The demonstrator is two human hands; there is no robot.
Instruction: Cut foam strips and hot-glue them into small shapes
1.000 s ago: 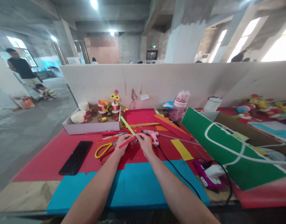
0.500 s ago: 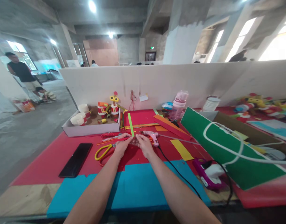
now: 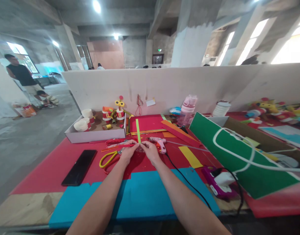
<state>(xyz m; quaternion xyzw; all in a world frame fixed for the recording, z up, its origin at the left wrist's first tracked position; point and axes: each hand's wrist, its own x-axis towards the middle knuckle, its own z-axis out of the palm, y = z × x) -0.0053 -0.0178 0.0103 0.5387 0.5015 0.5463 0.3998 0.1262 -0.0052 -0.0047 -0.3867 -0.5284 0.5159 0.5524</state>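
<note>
Between my two hands a narrow light-green strip (image 3: pixel 138 130) stands out away from me, its near end pinched by the fingertips. My left hand (image 3: pixel 129 151) is closed on that end from the left, and my right hand (image 3: pixel 150 150) meets it from the right, thumb and finger pressed together. Just left of my left hand lie scissors with yellow and red handles (image 3: pixel 108 160). A pink glue gun (image 3: pixel 159 143) rests right beside my right hand, with its black cord running toward the near right.
A black phone (image 3: pixel 79 167) lies at left. Behind it, a white box (image 3: pixel 98 134) holds cups and figures. A yellow strip (image 3: pixel 191 156), a purple power strip (image 3: pixel 219 186) and a green-sided box (image 3: pixel 228 153) are at right.
The green strip has swung slightly to the right at its far end and looks straighter. Both hands have shifted a little, with the fingertips drawn closer around its near end.
</note>
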